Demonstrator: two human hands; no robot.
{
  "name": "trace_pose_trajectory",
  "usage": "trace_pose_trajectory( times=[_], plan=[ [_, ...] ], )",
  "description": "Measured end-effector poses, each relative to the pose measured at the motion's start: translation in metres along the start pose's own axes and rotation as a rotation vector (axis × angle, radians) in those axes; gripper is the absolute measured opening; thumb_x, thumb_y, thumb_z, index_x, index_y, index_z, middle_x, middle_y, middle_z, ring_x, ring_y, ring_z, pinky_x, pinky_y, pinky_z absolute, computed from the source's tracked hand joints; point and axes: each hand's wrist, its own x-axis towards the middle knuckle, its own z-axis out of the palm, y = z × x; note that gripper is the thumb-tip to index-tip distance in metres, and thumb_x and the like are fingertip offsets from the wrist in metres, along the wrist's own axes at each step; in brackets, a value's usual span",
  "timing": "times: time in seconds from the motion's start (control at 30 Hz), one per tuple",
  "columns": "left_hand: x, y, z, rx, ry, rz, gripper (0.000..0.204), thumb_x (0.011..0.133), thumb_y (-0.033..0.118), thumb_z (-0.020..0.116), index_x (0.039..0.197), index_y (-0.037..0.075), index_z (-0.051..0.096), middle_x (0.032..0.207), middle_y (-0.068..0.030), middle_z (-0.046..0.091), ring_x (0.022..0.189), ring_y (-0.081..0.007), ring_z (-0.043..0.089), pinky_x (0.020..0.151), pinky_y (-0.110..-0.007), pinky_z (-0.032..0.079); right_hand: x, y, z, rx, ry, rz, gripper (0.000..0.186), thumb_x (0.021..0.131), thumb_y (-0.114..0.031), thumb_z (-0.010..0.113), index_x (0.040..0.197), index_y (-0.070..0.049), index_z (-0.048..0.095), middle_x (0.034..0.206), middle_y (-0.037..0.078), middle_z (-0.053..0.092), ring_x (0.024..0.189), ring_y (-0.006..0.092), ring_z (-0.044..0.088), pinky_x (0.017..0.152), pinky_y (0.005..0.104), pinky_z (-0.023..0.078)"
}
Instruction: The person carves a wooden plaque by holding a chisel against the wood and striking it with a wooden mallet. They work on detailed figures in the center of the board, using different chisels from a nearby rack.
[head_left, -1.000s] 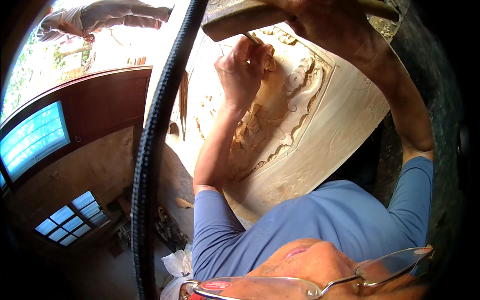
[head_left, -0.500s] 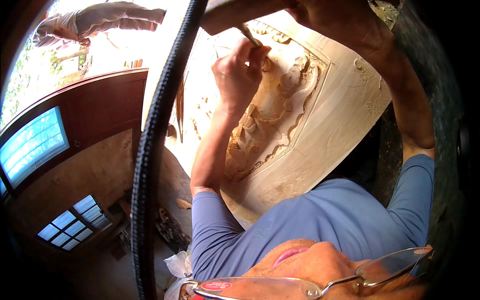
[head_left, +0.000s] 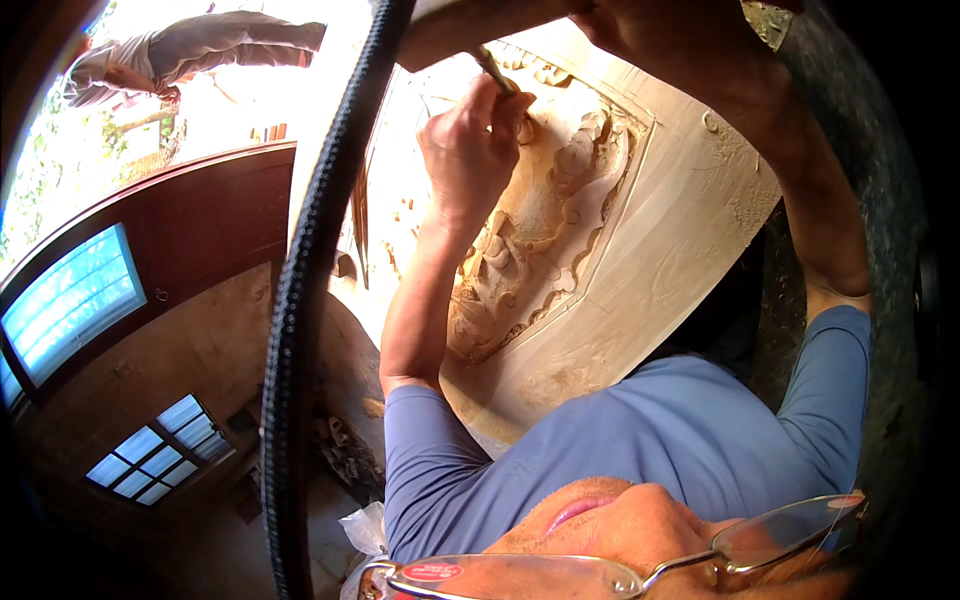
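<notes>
My left hand (head_left: pixel 470 150) is closed on a thin chisel (head_left: pixel 495 67) near the upper part of a pale wooden board (head_left: pixel 680 250) carved with raised scrolls and wavy borders (head_left: pixel 540 240). Above the chisel's top is a long wooden mallet (head_left: pixel 470 25), gripped by my right hand (head_left: pixel 620 25) at the top of the view; that hand is partly in shadow and cut by the edge. The chisel's tip is hidden by my fingers.
More long tools (head_left: pixel 361 225) lie at the board's left. A black braided cable (head_left: pixel 325 220) crosses the view. At left are a dark red door (head_left: pixel 210 210), a window (head_left: pixel 160 450), piled wood (head_left: pixel 345 440) and a plastic bag (head_left: pixel 365 530). Another person (head_left: pixel 190 50) is outside at top left.
The mallet and my right hand have shifted upward and slightly left, partly out of view. My left hand with the chisel has moved slightly left. The view has shifted a little.
</notes>
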Motion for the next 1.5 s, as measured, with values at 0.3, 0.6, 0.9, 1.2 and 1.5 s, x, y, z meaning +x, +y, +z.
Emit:
trace_pose_trajectory(
  times=[0.3,0.6,0.9,1.2,1.5],
  plan=[
    [-0.003,0.002,-0.004,-0.102,-0.001,-0.049,0.015,0.092,0.008,0.077,0.083,0.004,0.066,0.075,-0.0073,0.076,0.053,-0.0168,0.069,0.05,-0.032,0.052,0.005,-0.015,-0.008,0.391,0.303,0.165,0.058,0.078,-0.001,0.076,0.134,-0.011,0.066,0.109,0.013,0.077,0.092,0.0267,0.077,0.08,0.0381,0.065],
    [-0.006,-0.018,0.004,-0.398,0.027,-0.179,0.008,0.092,0.004,0.077,0.086,0.003,0.071,0.077,-0.0057,0.078,0.065,-0.0129,0.075,0.057,-0.025,0.056,-0.012,-0.009,0.009,0.304,0.378,0.095,0.071,0.071,0.004,0.076,0.138,-0.017,0.065,0.103,0.014,0.075,0.089,0.0294,0.076,0.079,0.0393,0.064],
    [-0.005,0.003,-0.007,-0.087,-0.047,-0.011,0.004,0.092,0.006,0.077,0.093,0.002,0.076,0.08,-0.0069,0.079,0.072,-0.0138,0.077,0.064,-0.024,0.059,-0.02,-0.002,0.006,0.115,0.116,0.089,0.052,0.082,-0.002,0.068,0.134,-0.009,0.068,0.093,0.016,0.076,0.074,0.0251,0.075,0.067,0.0379,0.062],
    [-0.008,0.0,-0.002,-0.074,-0.002,0.107,0.011,0.089,0.01,0.081,0.085,0.006,0.071,0.071,-0.0065,0.075,0.058,-0.0168,0.073,0.052,-0.03,0.055,-0.02,-0.001,0.014,0.245,0.143,0.021,0.049,0.082,0.0,0.067,0.129,-0.012,0.071,0.092,0.017,0.076,0.078,0.0317,0.075,0.07,0.0402,0.062],
    [-0.007,-0.012,-0.008,-0.273,-0.033,-0.018,0.006,0.09,0.007,0.079,0.094,0.002,0.077,0.078,-0.0054,0.079,0.069,-0.011,0.076,0.059,-0.024,0.058,-0.011,-0.032,-0.003,0.524,0.194,0.458,0.052,0.078,0.003,0.071,0.128,-0.008,0.071,0.098,0.016,0.077,0.088,0.0281,0.076,0.079,0.0343,0.059]
  ],
)
